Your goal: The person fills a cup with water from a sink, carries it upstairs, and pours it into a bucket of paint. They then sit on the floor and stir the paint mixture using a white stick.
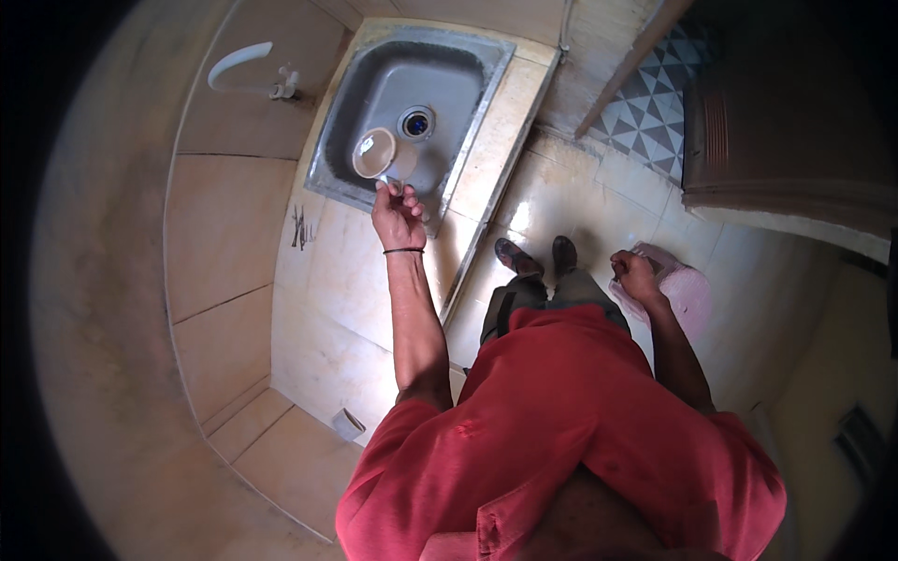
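My left hand (399,217) is closed on the handle of a small see-through, beige-tinted mug (375,153). It holds the mug over the near left part of the steel sink (348,187), whose round drain (416,122) lies just beyond. The mug is tilted so its round opening shows; whether there is water in it I cannot tell. Down at my right side hangs my right hand (638,274), its fingers curled loosely with nothing visible in them. Below that hand, a pink item (687,299), perhaps a mat or cloth, lies on the floor.
A wall tap (283,86) with a white curved spout (239,62) is left of the sink. Small dark objects (299,229) lie on the tiled counter (337,271). A grey-white cup-like item (348,425) sits near my left elbow. The counter edge runs beside my legs; patterned tiles (650,112) are beyond.
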The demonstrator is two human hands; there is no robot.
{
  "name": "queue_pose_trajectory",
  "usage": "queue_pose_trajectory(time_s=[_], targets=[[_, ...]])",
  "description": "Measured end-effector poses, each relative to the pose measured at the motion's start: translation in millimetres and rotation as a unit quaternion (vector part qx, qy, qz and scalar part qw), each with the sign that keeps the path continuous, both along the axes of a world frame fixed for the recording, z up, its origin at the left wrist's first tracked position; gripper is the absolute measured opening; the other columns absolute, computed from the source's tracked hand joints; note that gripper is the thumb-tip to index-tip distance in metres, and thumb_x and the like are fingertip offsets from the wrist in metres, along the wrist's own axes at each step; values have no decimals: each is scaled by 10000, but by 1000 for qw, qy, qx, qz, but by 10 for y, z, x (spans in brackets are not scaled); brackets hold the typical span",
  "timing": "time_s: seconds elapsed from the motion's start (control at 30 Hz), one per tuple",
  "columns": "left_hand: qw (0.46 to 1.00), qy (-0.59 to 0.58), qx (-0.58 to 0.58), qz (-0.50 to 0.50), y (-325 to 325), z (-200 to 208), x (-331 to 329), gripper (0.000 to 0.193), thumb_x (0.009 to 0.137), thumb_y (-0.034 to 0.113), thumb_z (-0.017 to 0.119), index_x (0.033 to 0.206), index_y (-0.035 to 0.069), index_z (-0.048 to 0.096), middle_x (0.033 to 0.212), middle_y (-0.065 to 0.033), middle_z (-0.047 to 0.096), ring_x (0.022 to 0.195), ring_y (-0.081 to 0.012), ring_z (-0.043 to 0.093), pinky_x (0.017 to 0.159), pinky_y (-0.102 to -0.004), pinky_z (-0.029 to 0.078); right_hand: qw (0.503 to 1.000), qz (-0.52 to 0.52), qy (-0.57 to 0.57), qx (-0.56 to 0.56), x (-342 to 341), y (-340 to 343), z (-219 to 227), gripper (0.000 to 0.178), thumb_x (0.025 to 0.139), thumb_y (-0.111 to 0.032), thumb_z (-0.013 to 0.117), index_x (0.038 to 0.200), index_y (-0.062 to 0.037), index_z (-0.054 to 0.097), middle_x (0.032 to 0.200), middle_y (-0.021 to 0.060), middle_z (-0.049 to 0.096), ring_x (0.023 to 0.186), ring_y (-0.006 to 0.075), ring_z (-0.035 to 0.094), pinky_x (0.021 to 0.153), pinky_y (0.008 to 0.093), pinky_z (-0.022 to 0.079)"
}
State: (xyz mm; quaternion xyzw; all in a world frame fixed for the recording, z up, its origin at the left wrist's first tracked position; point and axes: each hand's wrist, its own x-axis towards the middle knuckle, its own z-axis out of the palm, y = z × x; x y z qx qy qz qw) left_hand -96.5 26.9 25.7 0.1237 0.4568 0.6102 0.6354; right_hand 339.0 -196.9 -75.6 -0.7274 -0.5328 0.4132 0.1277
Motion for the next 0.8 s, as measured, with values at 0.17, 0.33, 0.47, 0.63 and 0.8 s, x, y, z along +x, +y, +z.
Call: queue_pose_trajectory(time_s=[0.17, 0.33, 0.47, 0.63, 0.8], targets=[[999, 2, 20, 25, -319, -84, 74, 346, 1093, 388, 477, 853, 150, 553, 788, -38, 606, 634, -127, 502, 528, -262, 407, 1000, -24, 6, -17, 523, -687, -366, 173, 924, -178, 688, 1028, -42, 713, 924, 187, 729, 889, 357, 720, 803, 443, 548], [1000, -12, 13, 20, -571, -181, 168, 368, 1095, 401, 469, 855, 136, 553, 800, -69, 599, 640, -142, 506, 535, -278, 407, 967, -221, 93, -82, 884, -1812, -706, 144, 954, -128, 633, 978, 5, 683, 805, 92, 689, 643, 184, 676, 567, 336, 531], [1000, 25, 9, -5, -806, -242, 130, 258, 1049, 287, 524, 844, 131, 539, 793, -66, 583, 624, -130, 491, 507, -253, 389, 872, -442, 180, -112, 649, -2787, -820, 165, 963, -171, 623, 1020, -22, 664, 791, 64, 652, 657, 178, 679, 541, 334, 540], [996, 66, 43, -49, -1272, -217, 79, 289, 1067, 310, 515, 847, 123, 527, 788, -66, 575, 621, -121, 498, 508, -237, 407, 783, -552, 243, -154, -260, -3788, -785, 266, 941, -233, 665, 1092, -14, 652, 822, 81, 654, 689, 198, 693, 577, 377, 618], [985, 64, 42, -152, -1494, -159, 161, 341, 1087, 354, 517, 870, 91, 534, 810, -97, 605, 646, -154, 528, 534, -272, 428, 921, -331, -116, -170, -1040, -4383, -490, 253, 749, -164, 805, 965, -52, 732, 950, 154, 732, 854, 294, 720, 830, 438, 588]])
